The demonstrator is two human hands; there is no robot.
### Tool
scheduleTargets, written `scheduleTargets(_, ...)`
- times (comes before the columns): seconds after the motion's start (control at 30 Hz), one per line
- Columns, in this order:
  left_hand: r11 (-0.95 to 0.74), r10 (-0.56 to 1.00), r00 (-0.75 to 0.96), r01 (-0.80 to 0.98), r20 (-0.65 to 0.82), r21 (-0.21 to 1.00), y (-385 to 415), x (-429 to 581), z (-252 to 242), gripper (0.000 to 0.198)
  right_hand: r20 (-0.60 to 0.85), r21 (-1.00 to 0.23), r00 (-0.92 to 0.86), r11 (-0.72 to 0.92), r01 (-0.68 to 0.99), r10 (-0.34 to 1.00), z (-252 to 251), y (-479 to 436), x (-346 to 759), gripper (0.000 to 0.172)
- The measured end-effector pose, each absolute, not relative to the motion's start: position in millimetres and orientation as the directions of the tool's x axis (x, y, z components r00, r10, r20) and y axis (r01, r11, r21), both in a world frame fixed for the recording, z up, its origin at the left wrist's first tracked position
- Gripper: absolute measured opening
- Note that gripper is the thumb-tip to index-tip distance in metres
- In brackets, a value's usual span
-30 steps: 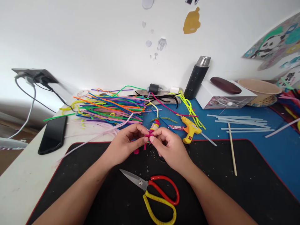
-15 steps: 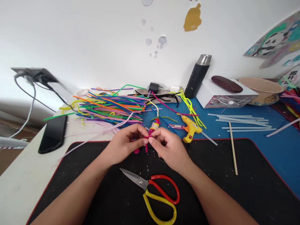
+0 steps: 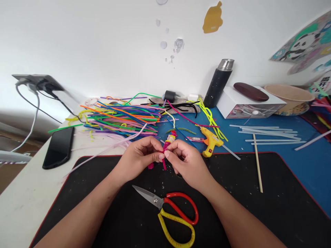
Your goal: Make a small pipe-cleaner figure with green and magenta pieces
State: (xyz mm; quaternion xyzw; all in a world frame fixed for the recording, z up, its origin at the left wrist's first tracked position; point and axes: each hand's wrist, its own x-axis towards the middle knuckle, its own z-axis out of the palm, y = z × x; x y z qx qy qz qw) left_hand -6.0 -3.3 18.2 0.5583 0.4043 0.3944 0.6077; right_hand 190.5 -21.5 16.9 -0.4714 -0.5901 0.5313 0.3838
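Note:
My left hand [image 3: 141,156] and my right hand [image 3: 185,159] meet fingertip to fingertip over the black mat's far edge. Both are closed in a pinch on a magenta pipe cleaner [image 3: 164,164], whose short end hangs down between them. Just beyond the fingers, a small figure [image 3: 170,137] in red, yellow, white and magenta stands out; its lower part is hidden, so I cannot tell whether the pinched piece joins it. A magenta coil [image 3: 151,166] shows partly under my left hand. Nearer to me lie scissors [image 3: 162,203] with one red and one yellow handle.
A pile of coloured pipe cleaners [image 3: 124,119] lies at the back left, beside a phone [image 3: 58,148]. To the right are a yellow glue gun [image 3: 212,142], glue sticks [image 3: 271,132], a wooden stick [image 3: 258,165], a black flask [image 3: 218,84] and a white box [image 3: 224,100].
The hanging end of the magenta pipe cleaner has swung slightly to the right and shows a little longer. Both hands keep their pinch in nearly the same place.

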Motion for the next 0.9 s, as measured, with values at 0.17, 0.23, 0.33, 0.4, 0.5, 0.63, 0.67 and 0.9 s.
scheduleTargets(0.17, 0.071, 0.932, 0.357, -0.014, -0.062, 0.997, -3.7, -6.0, 16.5, 0.031, -0.049, -0.99, -0.262, -0.011, 0.143, 0.964, 15.5, -21.5, 190.3, 0.016)
scheduleTargets(0.23, 0.071, 0.934, 0.353, -0.009, -0.064, 0.997, -3.6, -5.4, 16.5, 0.031, -0.051, -0.99, -0.258, -0.015, 0.142, 0.965, 15.2, -21.3, 190.4, 0.017)
scheduleTargets(0.33, 0.066, 0.936, 0.348, -0.012, -0.057, 0.998, -3.5, -4.1, 17.4, 0.033, -0.052, -0.99, -0.252, -0.018, 0.137, 0.966, 15.4, -21.0, 190.6, 0.017)
scheduleTargets(0.4, 0.058, 0.937, 0.345, -0.017, -0.049, 0.998, -3.5, -3.5, 18.2, 0.033, -0.051, -0.991, -0.246, -0.018, 0.133, 0.968, 15.6, -20.9, 190.8, 0.017)
scheduleTargets(0.5, 0.053, 0.938, 0.344, -0.012, -0.046, 0.998, -3.9, -3.5, 19.0, 0.032, -0.052, -0.992, -0.245, -0.021, 0.127, 0.968, 15.5, -20.8, 191.0, 0.019)
scheduleTargets(0.63, 0.055, 0.94, 0.338, -0.028, -0.042, 0.998, -4.5, -3.4, 19.6, 0.032, -0.06, -0.993, -0.244, -0.032, 0.118, 0.968, 13.8, -20.5, 190.4, 0.019)
scheduleTargets(0.67, 0.055, 0.942, 0.333, -0.039, -0.039, 0.998, -4.4, -3.1, 19.6, 0.032, -0.063, -0.993, -0.244, -0.036, 0.114, 0.968, 13.4, -20.5, 190.2, 0.02)
scheduleTargets(0.9, 0.102, 0.931, 0.352, 0.015, -0.101, 0.995, -2.7, -4.3, 18.8, 0.035, -0.069, -0.993, -0.231, -0.045, 0.108, 0.971, 12.6, -20.2, 190.3, 0.022)
